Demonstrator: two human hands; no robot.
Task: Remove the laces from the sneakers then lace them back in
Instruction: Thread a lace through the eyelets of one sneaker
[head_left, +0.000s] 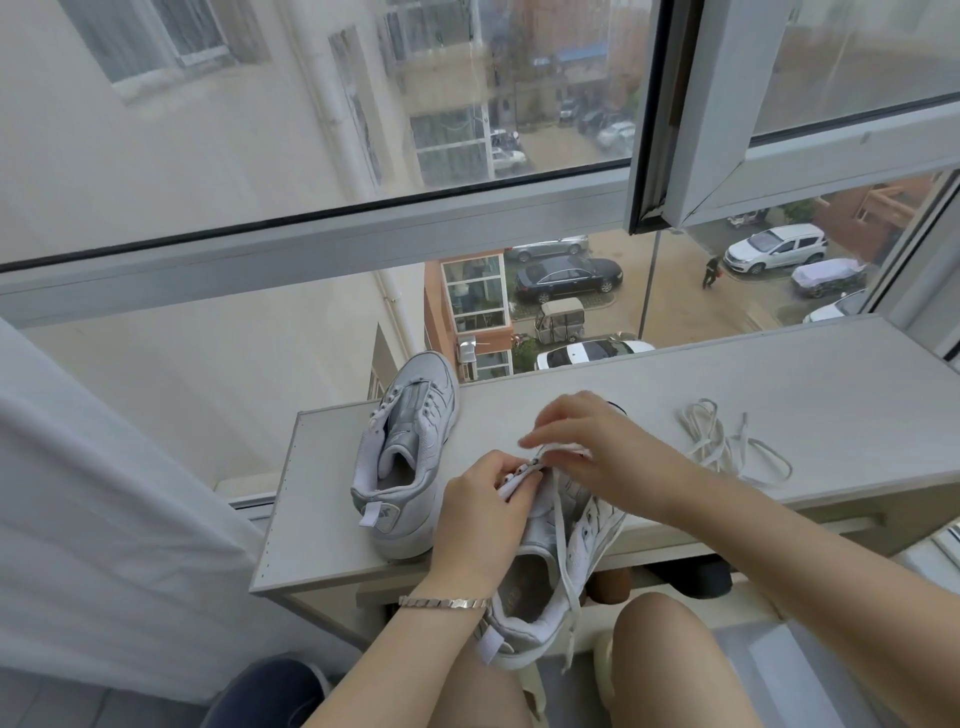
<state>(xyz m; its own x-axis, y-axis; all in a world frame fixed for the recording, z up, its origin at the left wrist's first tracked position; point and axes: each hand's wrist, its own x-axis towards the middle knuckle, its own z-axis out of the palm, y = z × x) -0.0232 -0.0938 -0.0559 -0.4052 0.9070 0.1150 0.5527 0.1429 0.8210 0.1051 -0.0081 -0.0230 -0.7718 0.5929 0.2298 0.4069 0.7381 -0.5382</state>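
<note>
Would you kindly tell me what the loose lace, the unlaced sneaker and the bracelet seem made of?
Loose lace: flat woven fabric, matte white; it lies limp in loops. Unlaced sneaker: probably synthetic leather, since its side panels shine silvery, with a padded textile collar. Bracelet: apparently metal, silvery links catching light.

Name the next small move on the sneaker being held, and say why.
Probably draw the lace through the eyelet with the right hand, since its fingers pinch the lace there while the left hand holds the sneaker by its eyelet flap.

Two sneakers: far sneaker (405, 457), near sneaker (597, 535); two laces: loose lace (731, 442), threaded lace (564, 545); one bracelet (444, 603).
</note>
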